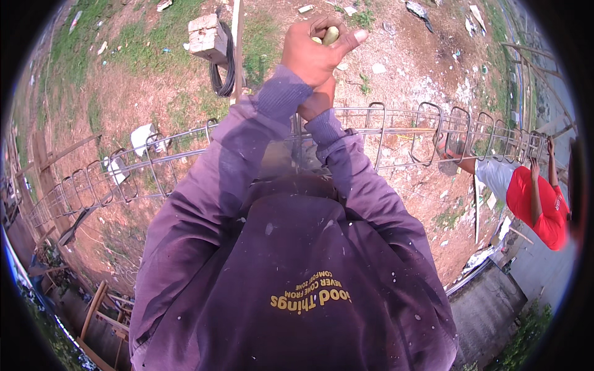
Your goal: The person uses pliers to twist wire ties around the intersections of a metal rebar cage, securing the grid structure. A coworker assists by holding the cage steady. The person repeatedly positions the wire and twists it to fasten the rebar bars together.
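Note:
My left hand (315, 54) is closed beyond the rebar cage, its thumb stretched to the right. Two pale yellow-green rounded ends (332, 35) show within its curled fingers. They look like tool handles, but the rest is hidden. My right hand (319, 101) crosses beneath the left one at the wrist, so its fingers cannot be seen. Under my forearms runs the rebar cage (427, 131), long steel bars with square stirrups, spanning from left to right.
A person in a red shirt (537, 201) stands at the right, hands at the cage's end. A wooden post (237, 46) rises beside a pale block (208, 37) and a coil of dark wire (223, 77). White blocks (143, 139) lie left. Debris litters the grassy soil.

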`<state>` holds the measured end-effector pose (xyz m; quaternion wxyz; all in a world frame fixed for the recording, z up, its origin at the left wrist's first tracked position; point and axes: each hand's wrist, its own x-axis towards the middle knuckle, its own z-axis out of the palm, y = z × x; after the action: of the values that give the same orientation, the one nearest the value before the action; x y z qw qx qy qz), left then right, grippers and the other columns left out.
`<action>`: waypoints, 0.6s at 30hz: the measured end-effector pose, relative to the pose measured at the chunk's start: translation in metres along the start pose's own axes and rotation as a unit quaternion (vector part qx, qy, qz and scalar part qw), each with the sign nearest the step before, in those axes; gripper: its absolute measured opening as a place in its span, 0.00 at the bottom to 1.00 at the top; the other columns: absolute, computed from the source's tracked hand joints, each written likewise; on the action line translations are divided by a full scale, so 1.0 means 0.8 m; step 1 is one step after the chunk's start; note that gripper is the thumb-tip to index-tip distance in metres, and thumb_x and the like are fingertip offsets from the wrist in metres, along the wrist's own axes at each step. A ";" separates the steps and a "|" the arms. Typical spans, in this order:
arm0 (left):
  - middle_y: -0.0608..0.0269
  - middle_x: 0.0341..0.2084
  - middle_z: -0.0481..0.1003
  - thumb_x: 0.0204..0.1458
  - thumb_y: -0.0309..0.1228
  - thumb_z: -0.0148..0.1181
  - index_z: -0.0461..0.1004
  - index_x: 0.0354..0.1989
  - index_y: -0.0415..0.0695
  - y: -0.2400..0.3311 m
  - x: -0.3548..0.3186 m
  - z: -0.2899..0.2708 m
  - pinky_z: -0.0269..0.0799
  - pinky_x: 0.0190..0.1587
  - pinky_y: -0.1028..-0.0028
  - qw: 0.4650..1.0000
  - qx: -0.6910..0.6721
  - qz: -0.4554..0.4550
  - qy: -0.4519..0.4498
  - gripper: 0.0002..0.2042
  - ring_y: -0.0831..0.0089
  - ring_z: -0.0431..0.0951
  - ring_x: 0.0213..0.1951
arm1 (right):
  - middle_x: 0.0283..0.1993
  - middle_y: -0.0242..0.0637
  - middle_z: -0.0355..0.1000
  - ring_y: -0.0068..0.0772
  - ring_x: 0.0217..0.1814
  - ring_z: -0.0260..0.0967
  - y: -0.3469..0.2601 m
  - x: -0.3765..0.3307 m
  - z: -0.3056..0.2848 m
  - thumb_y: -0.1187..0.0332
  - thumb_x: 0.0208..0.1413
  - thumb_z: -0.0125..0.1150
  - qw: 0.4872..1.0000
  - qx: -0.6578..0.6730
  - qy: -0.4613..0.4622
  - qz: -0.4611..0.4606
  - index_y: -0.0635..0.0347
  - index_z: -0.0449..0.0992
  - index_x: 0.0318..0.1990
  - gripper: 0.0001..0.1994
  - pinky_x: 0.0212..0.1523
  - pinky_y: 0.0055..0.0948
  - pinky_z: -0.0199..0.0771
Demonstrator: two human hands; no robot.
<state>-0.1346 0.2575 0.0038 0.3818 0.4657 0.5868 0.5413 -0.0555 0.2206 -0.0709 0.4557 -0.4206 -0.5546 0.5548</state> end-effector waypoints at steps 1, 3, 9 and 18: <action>0.65 0.24 0.77 0.48 0.42 0.72 0.78 0.32 0.40 -0.005 0.014 -0.013 0.74 0.31 0.76 0.991 -0.065 -0.011 -0.120 0.17 0.79 0.76 0.27 | 0.42 0.37 0.76 0.28 0.43 0.75 -0.004 0.020 -0.021 0.68 0.44 0.75 0.985 0.018 -0.120 0.120 0.66 0.73 0.45 0.22 0.43 0.28 0.75; 0.66 0.20 0.75 0.49 0.41 0.72 0.80 0.28 0.39 -0.017 0.034 -0.031 0.73 0.28 0.78 0.926 -0.189 -0.023 -0.326 0.16 0.81 0.75 0.24 | 0.39 0.36 0.77 0.28 0.41 0.76 -0.003 0.050 -0.050 0.69 0.42 0.77 0.939 0.070 -0.289 0.172 0.66 0.75 0.42 0.21 0.42 0.26 0.76; 0.69 0.19 0.74 0.49 0.38 0.71 0.80 0.32 0.41 0.012 -0.006 -0.012 0.67 0.23 0.80 0.891 -0.154 -0.021 -0.426 0.13 0.84 0.72 0.20 | 0.46 0.39 0.77 0.31 0.50 0.75 0.017 0.007 -0.072 0.68 0.49 0.73 0.961 0.004 -0.235 0.149 0.64 0.76 0.48 0.20 0.48 0.29 0.77; 0.68 0.24 0.76 0.41 0.36 0.75 0.78 0.33 0.42 0.016 -0.060 0.003 0.71 0.34 0.73 0.899 -0.118 0.040 -0.419 0.15 0.76 0.76 0.30 | 0.49 0.39 0.75 0.31 0.54 0.72 0.019 -0.070 -0.068 0.67 0.49 0.74 0.995 0.059 -0.075 0.034 0.63 0.74 0.51 0.22 0.53 0.32 0.74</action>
<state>-0.1176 0.2115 0.0133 0.6224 0.6241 0.2850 0.3766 0.0096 0.1792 -0.0903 0.4173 -0.3689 -0.5391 0.6318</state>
